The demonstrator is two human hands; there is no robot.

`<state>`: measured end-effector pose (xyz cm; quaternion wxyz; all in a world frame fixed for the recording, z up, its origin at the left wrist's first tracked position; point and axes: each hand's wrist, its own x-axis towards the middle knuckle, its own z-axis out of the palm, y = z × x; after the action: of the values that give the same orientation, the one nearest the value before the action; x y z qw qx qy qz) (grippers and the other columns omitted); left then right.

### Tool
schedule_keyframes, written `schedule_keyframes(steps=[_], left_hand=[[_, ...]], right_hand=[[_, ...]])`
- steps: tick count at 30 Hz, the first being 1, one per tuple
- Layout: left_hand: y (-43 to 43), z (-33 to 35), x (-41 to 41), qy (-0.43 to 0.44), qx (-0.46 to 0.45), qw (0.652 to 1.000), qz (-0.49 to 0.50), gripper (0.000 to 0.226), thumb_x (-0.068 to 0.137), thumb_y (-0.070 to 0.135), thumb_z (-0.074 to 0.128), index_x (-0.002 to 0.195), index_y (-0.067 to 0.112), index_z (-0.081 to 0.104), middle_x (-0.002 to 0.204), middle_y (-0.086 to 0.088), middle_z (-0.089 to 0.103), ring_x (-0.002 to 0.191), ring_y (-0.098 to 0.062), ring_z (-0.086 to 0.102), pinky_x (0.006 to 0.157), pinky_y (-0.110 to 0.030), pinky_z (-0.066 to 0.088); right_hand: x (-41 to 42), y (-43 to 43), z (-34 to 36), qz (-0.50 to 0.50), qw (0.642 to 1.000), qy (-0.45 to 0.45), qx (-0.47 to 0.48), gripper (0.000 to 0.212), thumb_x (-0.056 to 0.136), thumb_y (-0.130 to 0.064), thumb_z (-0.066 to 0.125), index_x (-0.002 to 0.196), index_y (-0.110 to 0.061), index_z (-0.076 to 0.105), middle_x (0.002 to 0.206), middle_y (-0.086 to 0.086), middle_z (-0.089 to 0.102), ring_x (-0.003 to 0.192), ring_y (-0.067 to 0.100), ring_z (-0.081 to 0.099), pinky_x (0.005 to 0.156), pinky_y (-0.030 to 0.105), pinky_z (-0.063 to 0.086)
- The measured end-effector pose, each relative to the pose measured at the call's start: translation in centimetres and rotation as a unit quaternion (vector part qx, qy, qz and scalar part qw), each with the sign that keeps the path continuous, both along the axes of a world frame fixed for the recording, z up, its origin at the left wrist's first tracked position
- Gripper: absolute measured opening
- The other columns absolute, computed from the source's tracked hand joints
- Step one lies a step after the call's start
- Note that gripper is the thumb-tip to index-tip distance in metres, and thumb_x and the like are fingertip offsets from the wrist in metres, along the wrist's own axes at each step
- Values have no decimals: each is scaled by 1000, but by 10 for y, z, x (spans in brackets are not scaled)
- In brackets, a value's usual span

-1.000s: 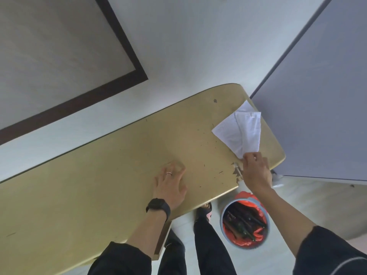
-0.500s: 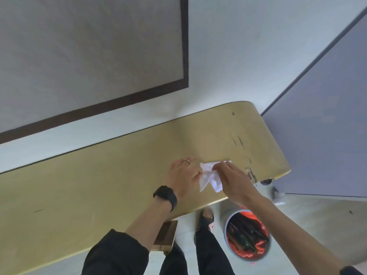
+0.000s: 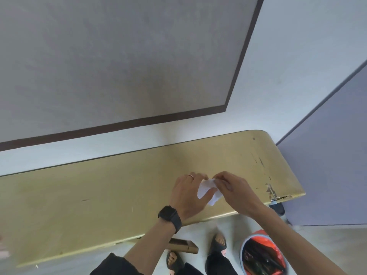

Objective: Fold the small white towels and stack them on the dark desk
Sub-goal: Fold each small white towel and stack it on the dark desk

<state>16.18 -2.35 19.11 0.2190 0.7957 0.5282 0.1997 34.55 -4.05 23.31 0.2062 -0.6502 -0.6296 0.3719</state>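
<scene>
A tan desk (image 3: pixel 99 195) stands against a white wall, with a grey framed panel (image 3: pixel 119 66) above the desk and a mauve partition (image 3: pixel 327 165) past its right end. The towel (image 3: pixel 206 190) is over the desk's front part, toward the right end, bunched between both hands. The left hand (image 3: pixel 186 195) has its fingers curled round the towel's left side. The right hand (image 3: pixel 234 192) pinches the upper edge between thumb and fingertips. I cannot tell whether the cloth rests on the desk or hangs just off it.

This looks like the opening of a fold. To do it well, I would first lay the towel flat on the desk, well in from the front edge. Then find two corners, bring edge to edge, and press the crease with a flat palm. A bucket (image 3: pixel 264 255) stands on the floor below the desk's right end, so a slipped towel could drop into it.

The towel is white, thin and crumpled, with no clean fold. One pointed corner dips toward the desk's front edge. The hands hide much of it.
</scene>
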Motion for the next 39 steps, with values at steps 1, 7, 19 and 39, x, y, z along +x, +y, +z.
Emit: schedule_keyframes(steps=[1,7,19,39], left_hand=[[-1,4,-8,-5,16,1000,6,38,91,56,48,108,28,65,99,8,69,88,-17,60,84,-30,40],[-5,6,-51,13,91,996,11,14,84,19,64,96,25,64,82,11,69,74,-16,62,75,-31,48],[-18,1,-134,214,28,974,-71,19,107,23,33,113,17,50,94,2,66,81,-26,61,88,-37,43],[94,34,-185,118,107,978,137,11,91,21,70,99,23,79,92,4,72,82,-22,67,73,-33,50]], right_hand=[[-8,-1,4,0,1000,8,-2,15,99,-25,52,99,-27,66,93,-21,65,86,-6,58,70,10,44],[-44,-5,16,49,998,-40,-5,9,93,-36,61,96,-31,67,91,-19,65,82,0,59,69,18,46],[-58,-15,3,170,951,-231,113,25,102,-46,41,102,-35,63,104,-18,56,95,11,53,71,27,45],[-40,121,-15,96,945,-247,192,23,103,-33,47,110,-25,67,103,-11,69,98,17,56,73,27,38]])
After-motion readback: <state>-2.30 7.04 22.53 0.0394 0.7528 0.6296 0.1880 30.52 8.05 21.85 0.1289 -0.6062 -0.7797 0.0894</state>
